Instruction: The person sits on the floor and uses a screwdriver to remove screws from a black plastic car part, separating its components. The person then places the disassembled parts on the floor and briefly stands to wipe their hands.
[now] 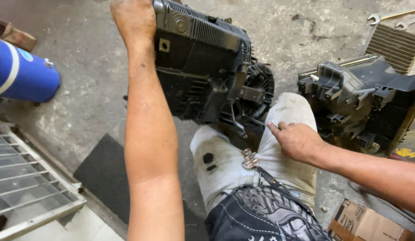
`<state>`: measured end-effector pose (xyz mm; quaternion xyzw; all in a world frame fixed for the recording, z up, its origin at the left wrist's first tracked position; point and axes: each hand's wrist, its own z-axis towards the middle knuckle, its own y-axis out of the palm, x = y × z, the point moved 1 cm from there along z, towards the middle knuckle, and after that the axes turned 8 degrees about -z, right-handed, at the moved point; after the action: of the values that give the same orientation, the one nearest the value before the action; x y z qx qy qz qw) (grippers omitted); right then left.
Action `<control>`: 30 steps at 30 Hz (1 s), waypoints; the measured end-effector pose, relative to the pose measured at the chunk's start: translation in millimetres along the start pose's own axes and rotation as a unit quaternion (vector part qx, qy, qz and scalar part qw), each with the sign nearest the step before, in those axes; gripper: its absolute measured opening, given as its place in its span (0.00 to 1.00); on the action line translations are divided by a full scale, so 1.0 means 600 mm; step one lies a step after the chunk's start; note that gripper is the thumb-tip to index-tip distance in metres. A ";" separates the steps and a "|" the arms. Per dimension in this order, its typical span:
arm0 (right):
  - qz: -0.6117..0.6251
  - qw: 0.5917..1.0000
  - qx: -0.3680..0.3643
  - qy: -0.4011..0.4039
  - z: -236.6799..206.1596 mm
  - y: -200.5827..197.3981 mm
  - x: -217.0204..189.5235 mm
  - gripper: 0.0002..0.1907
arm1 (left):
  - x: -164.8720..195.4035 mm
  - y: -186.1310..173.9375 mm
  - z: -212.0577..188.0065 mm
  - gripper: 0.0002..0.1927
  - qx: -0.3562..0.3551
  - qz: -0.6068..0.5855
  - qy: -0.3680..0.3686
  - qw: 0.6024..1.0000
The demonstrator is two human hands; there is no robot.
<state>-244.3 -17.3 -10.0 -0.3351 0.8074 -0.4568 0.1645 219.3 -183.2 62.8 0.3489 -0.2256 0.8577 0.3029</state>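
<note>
Your left hand point(132, 18) is closed over the top edge of the black plastic blower housing point(201, 67), tilting it up off the concrete floor point(82, 102) in front of your knees. Your right hand point(296, 140) rests on your thigh, fingers curled loosely, holding nothing that shows. A second black housing piece point(359, 98) sits apart to your right, so the unit looks already split; the finned core point(395, 44) and two wrenches point(386, 18) lie beyond it, untouched

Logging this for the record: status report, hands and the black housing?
Left hand grips black plastic housing, tilted on floor. Right hand rests on thigh, empty. Second housing beside.
</note>
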 end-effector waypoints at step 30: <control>0.374 0.904 0.204 0.038 0.045 0.055 0.013 0.18 | 0.215 0.012 -0.058 0.32 -0.031 0.102 -0.096 0.990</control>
<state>-247.4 -27.7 -51.5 0.0499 0.7681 -0.5293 0.3569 124.7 -120.9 133.8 0.3954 -0.3147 0.8390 0.2016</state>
